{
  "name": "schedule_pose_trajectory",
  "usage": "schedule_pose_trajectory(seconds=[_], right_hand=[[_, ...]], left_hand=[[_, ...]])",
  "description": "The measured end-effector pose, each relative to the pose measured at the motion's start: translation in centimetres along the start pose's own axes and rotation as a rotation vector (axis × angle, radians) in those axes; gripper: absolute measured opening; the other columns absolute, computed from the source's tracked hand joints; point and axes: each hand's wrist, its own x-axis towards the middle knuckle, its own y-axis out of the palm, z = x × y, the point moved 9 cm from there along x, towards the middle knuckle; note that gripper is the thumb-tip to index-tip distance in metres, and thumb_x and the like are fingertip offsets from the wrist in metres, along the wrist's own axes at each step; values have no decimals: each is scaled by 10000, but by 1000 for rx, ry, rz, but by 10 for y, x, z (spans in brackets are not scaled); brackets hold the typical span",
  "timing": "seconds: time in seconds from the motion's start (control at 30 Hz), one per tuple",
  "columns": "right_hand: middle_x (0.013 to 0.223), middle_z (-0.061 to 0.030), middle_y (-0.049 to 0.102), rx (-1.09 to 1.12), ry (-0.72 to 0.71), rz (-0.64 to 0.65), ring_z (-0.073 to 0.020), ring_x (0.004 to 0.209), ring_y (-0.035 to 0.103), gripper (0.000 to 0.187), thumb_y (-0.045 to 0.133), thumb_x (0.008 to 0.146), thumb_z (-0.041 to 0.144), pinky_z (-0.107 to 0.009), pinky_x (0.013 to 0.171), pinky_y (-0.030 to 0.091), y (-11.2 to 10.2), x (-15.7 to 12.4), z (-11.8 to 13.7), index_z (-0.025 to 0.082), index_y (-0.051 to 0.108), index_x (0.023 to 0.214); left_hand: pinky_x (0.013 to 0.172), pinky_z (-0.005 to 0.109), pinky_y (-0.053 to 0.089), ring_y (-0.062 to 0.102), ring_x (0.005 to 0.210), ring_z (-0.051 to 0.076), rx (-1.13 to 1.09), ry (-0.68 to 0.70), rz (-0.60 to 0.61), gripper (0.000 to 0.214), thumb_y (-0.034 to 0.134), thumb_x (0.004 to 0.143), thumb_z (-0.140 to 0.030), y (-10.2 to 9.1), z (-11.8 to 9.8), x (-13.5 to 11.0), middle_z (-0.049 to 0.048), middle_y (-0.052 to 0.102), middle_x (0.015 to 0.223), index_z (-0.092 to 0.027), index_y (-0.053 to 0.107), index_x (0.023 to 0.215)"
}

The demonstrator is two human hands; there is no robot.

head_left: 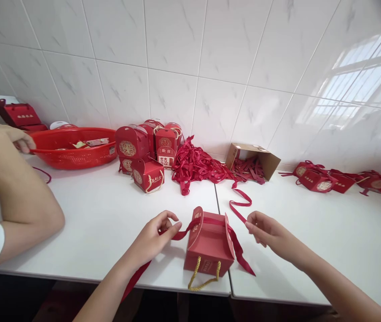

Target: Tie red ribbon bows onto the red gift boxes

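The gift box [208, 250] stands upright at the near edge of the worktop [109, 223], squarely between the two hands, with its gold cord handle [203, 279] hanging down the front. The red ribbon [183, 233] runs left to right across the box's raised top flaps, so its long axis lines up with both hands. The left hand [156, 237] has its grip pinched shut on the ribbon just beside the box, and the tail trails off the edge. The right hand [266, 230] pinches the opposite end, about as close. Far left, a co-worker's arm [19, 188] reaches toward a red basket [72, 150].
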Motion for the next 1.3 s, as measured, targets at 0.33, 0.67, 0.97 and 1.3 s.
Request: schedule_pose_trajectory(seconds=[0.33, 0.67, 0.97, 1.3], right_hand=[[759, 1, 544, 139, -135, 129, -140, 725, 496, 252, 617, 804, 398, -276, 690, 418, 34, -9, 19, 187, 509, 719], [775, -18, 556, -543, -246, -134, -171, 724, 508, 178, 516, 842, 262, -323, 685, 432, -29, -20, 4, 214, 462, 679], [852, -67, 568, -819, -518, -168, -188, 768, 500, 160, 431, 857, 141, -322, 664, 427, 15, -28, 16, 197, 525, 740], [844, -53, 561, -1145, -569, -27, -195, 775, 464, 115, 507, 738, 102, -320, 670, 376, 72, -17, 21, 198, 565, 763]], left_hand=[[554, 243, 280, 365, 579, 130, 33, -90, 99, 487, 466, 805, -590, 1, 2, -5, -22, 414, 582, -154, 557, 608], [565, 237, 262, 303, 583, 116, 27, -57, 24, 445, 538, 761, -553, -13, -9, 1, -50, 313, 591, -182, 385, 569], [518, 231, 243, 323, 531, 113, 152, -111, 28, 501, 527, 725, -637, -8, 20, 6, -51, 366, 542, -172, 461, 552], [518, 229, 259, 388, 540, 138, 223, -136, -108, 466, 549, 696, -620, -28, 37, -2, -28, 437, 538, -178, 523, 551]])
